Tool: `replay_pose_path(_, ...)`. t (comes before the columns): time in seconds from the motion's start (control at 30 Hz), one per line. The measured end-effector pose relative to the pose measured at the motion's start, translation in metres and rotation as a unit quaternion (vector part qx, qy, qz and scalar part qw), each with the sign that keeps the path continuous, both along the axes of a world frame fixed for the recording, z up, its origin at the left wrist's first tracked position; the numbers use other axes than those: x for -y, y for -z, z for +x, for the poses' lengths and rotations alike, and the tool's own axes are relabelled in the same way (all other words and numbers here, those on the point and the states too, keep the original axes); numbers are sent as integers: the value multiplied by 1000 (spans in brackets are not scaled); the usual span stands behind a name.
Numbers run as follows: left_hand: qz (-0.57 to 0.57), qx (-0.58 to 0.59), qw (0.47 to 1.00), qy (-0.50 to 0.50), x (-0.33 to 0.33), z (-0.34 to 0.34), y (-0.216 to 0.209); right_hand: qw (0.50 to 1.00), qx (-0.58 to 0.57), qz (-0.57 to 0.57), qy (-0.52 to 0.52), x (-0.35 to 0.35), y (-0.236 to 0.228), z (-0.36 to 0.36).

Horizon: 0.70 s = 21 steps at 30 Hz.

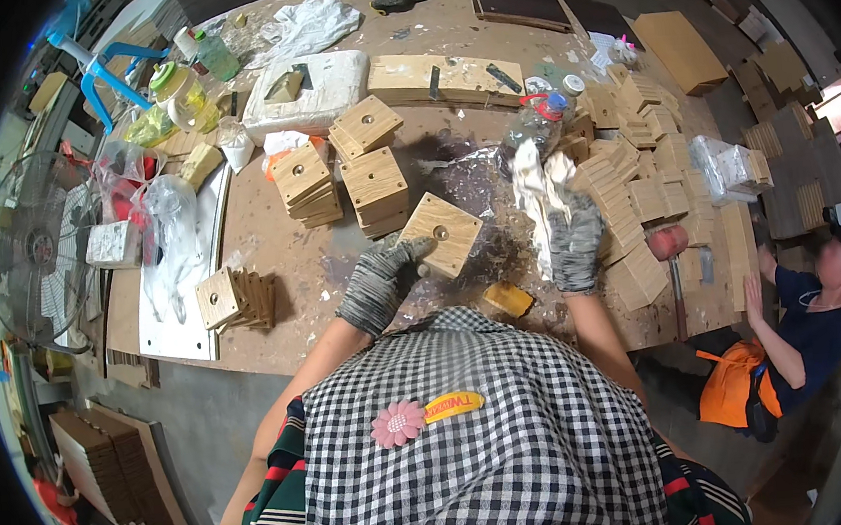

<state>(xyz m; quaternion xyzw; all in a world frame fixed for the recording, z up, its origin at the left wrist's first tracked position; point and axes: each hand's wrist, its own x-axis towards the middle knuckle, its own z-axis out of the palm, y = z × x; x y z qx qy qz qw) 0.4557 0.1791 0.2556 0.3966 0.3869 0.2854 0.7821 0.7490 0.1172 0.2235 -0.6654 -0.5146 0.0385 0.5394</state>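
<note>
Head view: one square wooden plate, with one centre hole, sits pinched at its near-left edge by the gloved left hand, above the bench. Three wooden stacks stand beyond, one leaning stack farther left. One yellow clip bears red lettering. The gloved right hand reaches forward at a white rag; I cannot tell whether its fingers grip it.

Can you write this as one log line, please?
left hand: holding square wooden piece | right hand: touching white cloth | nearby: stacked wooden pieces
</note>
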Motion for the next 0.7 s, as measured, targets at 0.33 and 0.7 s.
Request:
replay_pose_path(0.33,370,-78,923,76,-15,19,35,955,28,-55,-290,-13,-74,-108)
replay_pose_path(0.7,282,-199,928,143,4,4,-23,954,-105,-214,-183,-38,-65,-102)
